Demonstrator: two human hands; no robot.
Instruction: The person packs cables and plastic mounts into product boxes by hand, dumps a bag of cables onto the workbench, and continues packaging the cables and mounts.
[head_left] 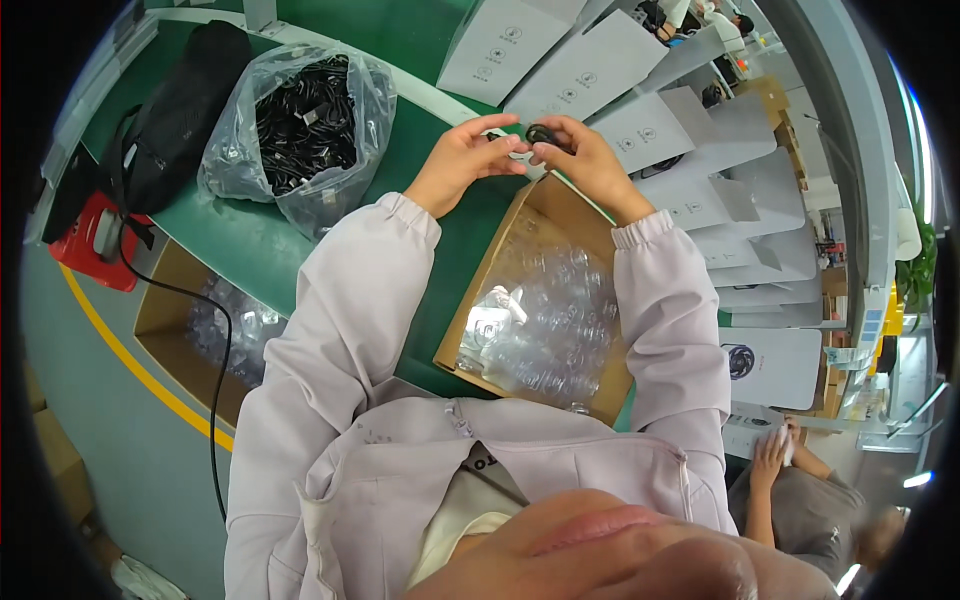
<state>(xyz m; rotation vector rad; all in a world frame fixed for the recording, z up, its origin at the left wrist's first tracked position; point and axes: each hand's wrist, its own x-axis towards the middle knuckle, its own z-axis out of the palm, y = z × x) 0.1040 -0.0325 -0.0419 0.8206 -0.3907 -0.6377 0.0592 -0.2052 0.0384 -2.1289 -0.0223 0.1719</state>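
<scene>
Cable (541,134) is held in the fingers of the right hand (592,168); fingers of the left hand (458,162) curl nearby, grip unclear.

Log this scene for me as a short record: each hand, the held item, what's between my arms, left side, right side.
Right hand: pinching a looped black cable
Left hand: fingertips close to the cable; contact unclear
Between forearms: cardboard box of clear plastic pieces
Left side: clear bag of black cables, beside a black pouch
Right side: white cartons; another person in a dark top
</scene>
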